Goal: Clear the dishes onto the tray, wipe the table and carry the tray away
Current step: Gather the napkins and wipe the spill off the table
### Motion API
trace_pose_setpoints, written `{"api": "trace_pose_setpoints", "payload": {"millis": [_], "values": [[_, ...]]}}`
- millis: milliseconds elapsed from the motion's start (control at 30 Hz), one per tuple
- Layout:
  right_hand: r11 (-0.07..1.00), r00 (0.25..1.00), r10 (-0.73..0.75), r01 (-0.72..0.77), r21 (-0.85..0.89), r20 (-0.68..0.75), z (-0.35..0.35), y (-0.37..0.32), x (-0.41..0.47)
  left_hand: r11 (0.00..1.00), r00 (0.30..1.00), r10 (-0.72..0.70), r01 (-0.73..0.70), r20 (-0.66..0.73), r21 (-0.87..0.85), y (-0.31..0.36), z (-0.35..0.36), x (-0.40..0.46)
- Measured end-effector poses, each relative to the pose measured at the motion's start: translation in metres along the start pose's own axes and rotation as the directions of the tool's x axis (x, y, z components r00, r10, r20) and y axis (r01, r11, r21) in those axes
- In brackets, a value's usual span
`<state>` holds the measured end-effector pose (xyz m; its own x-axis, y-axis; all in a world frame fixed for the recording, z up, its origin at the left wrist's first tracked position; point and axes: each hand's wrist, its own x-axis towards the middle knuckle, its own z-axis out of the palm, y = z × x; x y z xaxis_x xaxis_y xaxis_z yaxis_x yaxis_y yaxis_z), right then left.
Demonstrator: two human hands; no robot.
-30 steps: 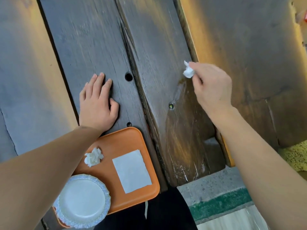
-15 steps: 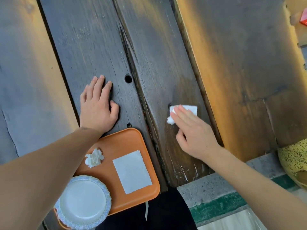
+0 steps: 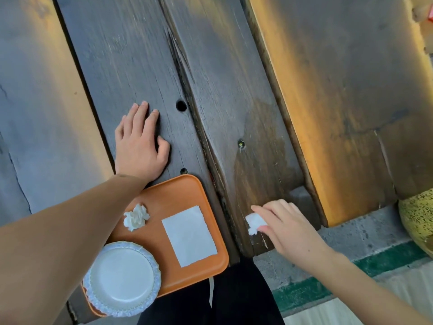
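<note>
White tissue wad [image 3: 254, 222] pinched in right grip [image 3: 284, 227], wiping tabletop [image 3: 234, 90] at 5 o'clock | left grip [image 3: 138, 146] flat, released, bracing at 10 o'clock.

The wooden table [image 3: 145, 66] is dark brown with grey, weathered grain, and warm amber bands of light run along its planks. At its near edge sits an orange tray [image 3: 178, 193]. On the tray, a white plate [image 3: 121, 277] carries a frilled pale-blue rim, beside a plain white flat napkin [image 3: 188, 235] and a crumpled white tissue [image 3: 136, 217]. The wad of tissue [image 3: 255, 222] at the right hand [image 3: 288, 231] is white. A yellow pot [image 3: 418, 216] speckled with black stands at the right, over grey concrete floor [image 3: 351, 240] with a green stripe [image 3: 304, 293].
</note>
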<state>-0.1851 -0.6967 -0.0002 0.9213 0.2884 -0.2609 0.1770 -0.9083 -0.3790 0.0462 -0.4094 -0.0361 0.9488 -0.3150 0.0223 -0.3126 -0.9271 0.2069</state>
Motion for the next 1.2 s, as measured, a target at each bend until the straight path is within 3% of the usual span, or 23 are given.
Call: {"api": "trace_pose_setpoints", "payload": {"millis": [100, 167, 233, 300, 533, 700, 800, 967, 1033, 1133, 1200], "values": [[0.999, 0.999, 0.040, -0.040, 0.031, 0.017, -0.025, 0.014, 0.031, 1.000, 1.000, -0.007, 0.007, 0.002, 0.002, 0.000, 0.001, -0.002], [0.978, 0.975, 0.182, -0.166, 0.127, -0.129, -0.050, 0.034, 0.059, 1.000, 1.000, -0.005, 0.005, -0.004, -0.004, 0.002, 0.001, -0.001], [0.948, 0.889, 0.310, -0.260, 0.186, -0.337, -0.069, 0.055, 0.090, 1.000, 1.000, -0.003, 0.002, -0.012, -0.006, 0.002, 0.002, 0.001], [0.940, 0.843, 0.338, -0.284, 0.188, -0.419, -0.076, 0.069, 0.115, 1.000, 1.000, -0.003, 0.003, -0.022, -0.007, 0.002, 0.002, 0.000], [0.974, 0.895, 0.228, -0.215, 0.077, -0.383, -0.036, 0.065, 0.097, 1.000, 0.999, -0.008, 0.008, -0.044, -0.020, 0.001, 0.005, -0.002], [0.922, 0.832, 0.382, -0.315, 0.223, -0.402, 0.018, 0.014, -0.020, 1.000, 0.999, -0.003, 0.001, -0.051, -0.029, 0.000, 0.008, -0.002], [0.818, 0.721, 0.565, -0.424, 0.388, -0.401, 0.040, -0.028, -0.058, 1.000, 0.998, 0.006, -0.007, -0.058, -0.018, 0.000, 0.009, -0.003], [0.555, 0.390, 0.831, -0.532, 0.640, -0.396, 0.059, -0.084, -0.035, 1.000, 0.998, 0.016, -0.016, -0.066, -0.013, -0.001, 0.008, -0.003], [0.563, 0.411, 0.824, -0.512, 0.649, -0.391, 0.064, -0.105, -0.021, 1.000, 0.997, 0.015, -0.016, -0.071, -0.015, -0.001, 0.009, -0.003], [0.713, 0.582, 0.688, -0.429, 0.555, -0.434, 0.070, -0.116, -0.017, 1.000, 0.997, 0.020, -0.021, -0.078, -0.014, -0.002, 0.011, -0.003], [0.775, 0.641, 0.616, -0.390, 0.498, -0.458, 0.067, -0.102, -0.022, 1.000, 0.997, 0.020, -0.021, -0.080, -0.015, -0.002, 0.011, -0.002]]}}
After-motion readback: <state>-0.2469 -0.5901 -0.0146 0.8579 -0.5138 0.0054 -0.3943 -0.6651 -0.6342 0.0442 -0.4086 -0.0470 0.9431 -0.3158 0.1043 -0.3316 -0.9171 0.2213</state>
